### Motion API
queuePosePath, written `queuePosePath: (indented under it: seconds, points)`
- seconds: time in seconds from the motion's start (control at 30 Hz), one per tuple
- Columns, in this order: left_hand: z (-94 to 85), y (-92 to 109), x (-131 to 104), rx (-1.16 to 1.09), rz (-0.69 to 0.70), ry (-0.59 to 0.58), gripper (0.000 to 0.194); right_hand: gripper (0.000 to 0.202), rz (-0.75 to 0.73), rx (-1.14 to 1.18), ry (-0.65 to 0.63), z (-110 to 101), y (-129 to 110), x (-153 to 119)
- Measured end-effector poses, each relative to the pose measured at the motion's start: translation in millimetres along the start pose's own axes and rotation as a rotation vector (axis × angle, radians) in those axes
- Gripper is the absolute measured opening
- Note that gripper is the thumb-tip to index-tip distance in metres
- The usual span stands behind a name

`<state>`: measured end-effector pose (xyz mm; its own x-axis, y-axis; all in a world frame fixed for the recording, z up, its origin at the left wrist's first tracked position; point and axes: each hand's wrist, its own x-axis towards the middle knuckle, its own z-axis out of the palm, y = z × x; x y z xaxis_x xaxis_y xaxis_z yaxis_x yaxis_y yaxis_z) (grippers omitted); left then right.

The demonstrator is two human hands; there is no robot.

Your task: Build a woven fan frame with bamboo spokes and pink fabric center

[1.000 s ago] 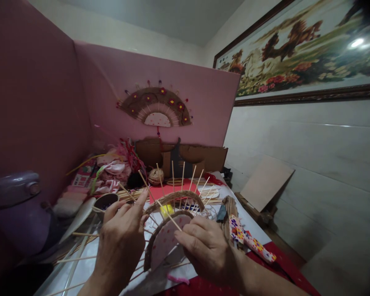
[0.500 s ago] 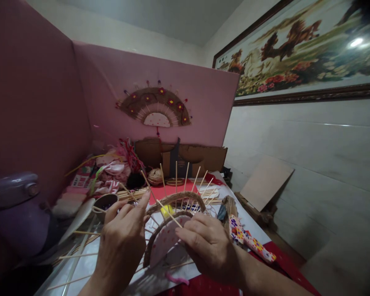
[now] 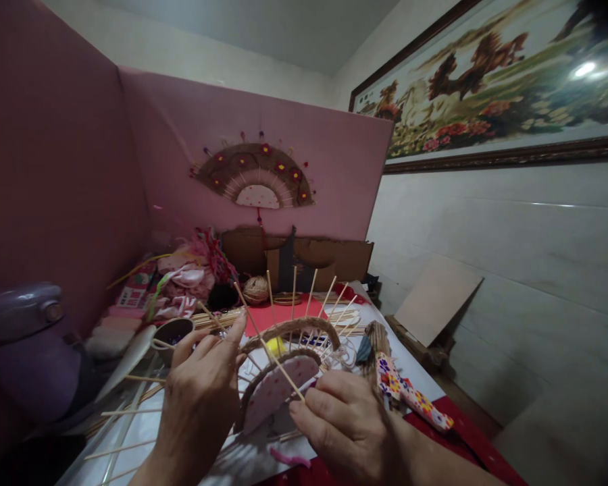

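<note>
In the head view, the right hand (image 3: 342, 418) has the lower end of a thin stick (image 3: 286, 375) pinched between thumb and curled fingers — and the stick slants up and leftward across the half-built fan (image 3: 281, 391), over its dotted panel and brown band. The left hand (image 3: 197, 385) is at the fan's left side, its index finger raised, the tip just beside the stick's upper stretch; whether those fingers grip the band, the view doesn't show. So the fan sits between the two hands, low over the desk (image 3: 142, 425), more sticks spreading out from it. A yellow piece (image 3: 276, 347) shows behind the stick — and beyond lie a red sheet (image 3: 263, 317) and a twine ball (image 3: 256, 289). To the right, floral cloth (image 3: 413, 395); on the pink panel behind, a decorated fan (image 3: 263, 156).
</note>
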<state>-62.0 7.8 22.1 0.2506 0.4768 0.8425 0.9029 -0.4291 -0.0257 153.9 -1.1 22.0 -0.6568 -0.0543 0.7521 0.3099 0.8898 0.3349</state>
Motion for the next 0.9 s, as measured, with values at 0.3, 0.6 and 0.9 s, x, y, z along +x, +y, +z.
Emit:
queuePosePath:
  seconds: [0.3,0.6,0.9]
  points:
    - [1.0,-0.3,-0.3,0.012,-0.002,-0.010,0.053,0.023,0.086,-0.021,0.103,7.4,3.3,-5.6]
    - [1.8,-0.1,-0.9,-0.001,-0.012,-0.012,0.052,0.018,-0.032,-0.024,-0.040,9.4,-3.9,-3.6]
    - [2.6,-1.5,-1.8,-0.002,-0.004,-0.012,0.053,0.020,-0.085,0.022,-0.042,9.5,-5.5,-8.2]
